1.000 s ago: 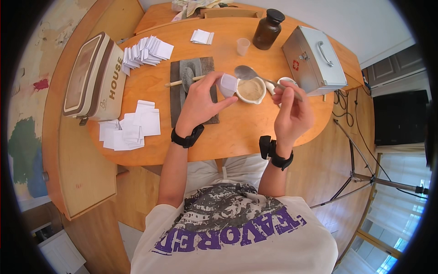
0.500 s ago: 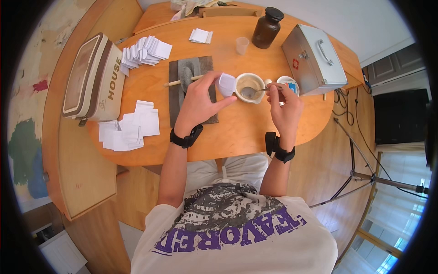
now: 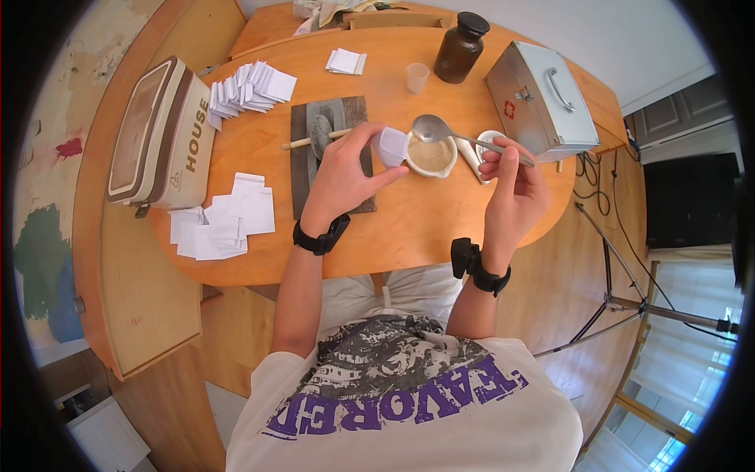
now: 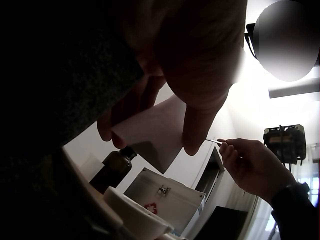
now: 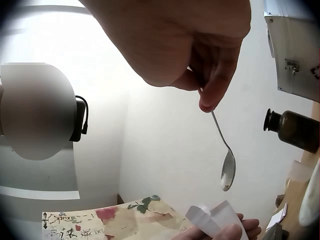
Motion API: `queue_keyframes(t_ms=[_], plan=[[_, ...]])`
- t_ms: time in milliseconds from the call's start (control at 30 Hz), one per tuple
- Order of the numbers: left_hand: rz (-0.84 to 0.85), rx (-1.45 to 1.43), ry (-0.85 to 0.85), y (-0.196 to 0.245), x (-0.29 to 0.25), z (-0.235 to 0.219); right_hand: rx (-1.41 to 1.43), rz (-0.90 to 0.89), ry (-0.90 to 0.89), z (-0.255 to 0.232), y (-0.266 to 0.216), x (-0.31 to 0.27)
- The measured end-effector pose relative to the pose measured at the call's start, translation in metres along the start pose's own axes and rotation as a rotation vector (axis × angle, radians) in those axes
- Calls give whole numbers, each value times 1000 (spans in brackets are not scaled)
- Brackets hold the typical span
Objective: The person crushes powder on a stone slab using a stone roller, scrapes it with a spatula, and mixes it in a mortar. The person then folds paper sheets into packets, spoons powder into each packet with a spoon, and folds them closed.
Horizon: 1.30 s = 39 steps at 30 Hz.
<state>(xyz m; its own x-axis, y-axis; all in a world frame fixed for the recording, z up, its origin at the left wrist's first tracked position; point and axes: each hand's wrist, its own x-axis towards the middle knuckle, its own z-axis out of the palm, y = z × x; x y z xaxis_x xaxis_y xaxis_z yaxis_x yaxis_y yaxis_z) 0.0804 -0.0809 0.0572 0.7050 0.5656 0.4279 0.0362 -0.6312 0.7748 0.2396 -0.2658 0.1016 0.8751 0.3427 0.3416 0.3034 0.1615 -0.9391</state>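
Observation:
My left hand (image 3: 344,179) holds a small white paper packet (image 3: 391,147) between thumb and fingers, just left of the mortar. In the left wrist view the packet (image 4: 155,132) stands spread between the thumb and the other fingers. My right hand (image 3: 515,189) pinches a metal spoon (image 3: 431,128) by its handle. The spoon's bowl is raised over the far rim of a white mortar (image 3: 433,170) that contains beige powder. In the right wrist view the spoon (image 5: 228,170) hangs above the packet's open mouth (image 5: 212,220). A white pestle (image 3: 470,160) lies right of the mortar.
A slate-like slab with a grey wheel (image 3: 321,134) on a wooden rod lies left. White packets (image 3: 255,86) and loose papers (image 3: 253,206) lie beyond it. A clear cup (image 3: 417,78), brown bottle (image 3: 462,49), small white dish (image 3: 489,137) and silver case (image 3: 541,102) stand back right.
The spoon dipped into the mortar's powder half a second ago and is now lifted out, its bowl up toward the packet. The left hand has stayed in place with the packet.

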Motion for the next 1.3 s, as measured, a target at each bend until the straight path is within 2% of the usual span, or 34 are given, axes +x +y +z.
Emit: queue_keyframes(t_ms=[67, 100, 167, 300, 433, 500, 533, 600, 733, 800, 900, 1133, 1200, 1300], plan=[[-2, -4, -6, 0, 0, 0, 13, -122, -3, 9, -9, -8], [-2, -4, -5, 0, 0, 0, 13, -123, -3, 12, -9, -10], [-10, -6, -3, 1, 1, 0, -91, -329, -109, 16, -8, -14], [-17, -10, 2, 0, 0, -1, -168, -463, -180, 17, -9, -14], [-12, -14, 5, 2, 0, -1, -190, -521, -200, 14, -8, -14], [-16, -10, 6, 1, 0, -1, -110, -392, -143, 13, -4, -16], [-8, -13, 9, 0, 0, 0, -110, -392, -143, 13, -2, -15], [-1, -16, 14, -3, -1, 1, 4, -227, 0, 13, 1, -12], [22, -13, 24, -3, -1, 0, -93, -163, -59, 1, 17, 3], [20, -9, 20, -1, 0, 0, -354, -167, -189, -4, 25, 7], [14, -21, 19, -2, 0, 0, -430, -160, -245, -8, 41, 8], [15, -7, 13, 0, 0, -1, -416, -99, -281, -8, 49, 10], [12, -1, 11, 0, 0, -1, -343, -1, -230, -9, 52, 10], [16, -11, 13, -2, 0, 0, -332, 39, -182, -14, 54, 12]])
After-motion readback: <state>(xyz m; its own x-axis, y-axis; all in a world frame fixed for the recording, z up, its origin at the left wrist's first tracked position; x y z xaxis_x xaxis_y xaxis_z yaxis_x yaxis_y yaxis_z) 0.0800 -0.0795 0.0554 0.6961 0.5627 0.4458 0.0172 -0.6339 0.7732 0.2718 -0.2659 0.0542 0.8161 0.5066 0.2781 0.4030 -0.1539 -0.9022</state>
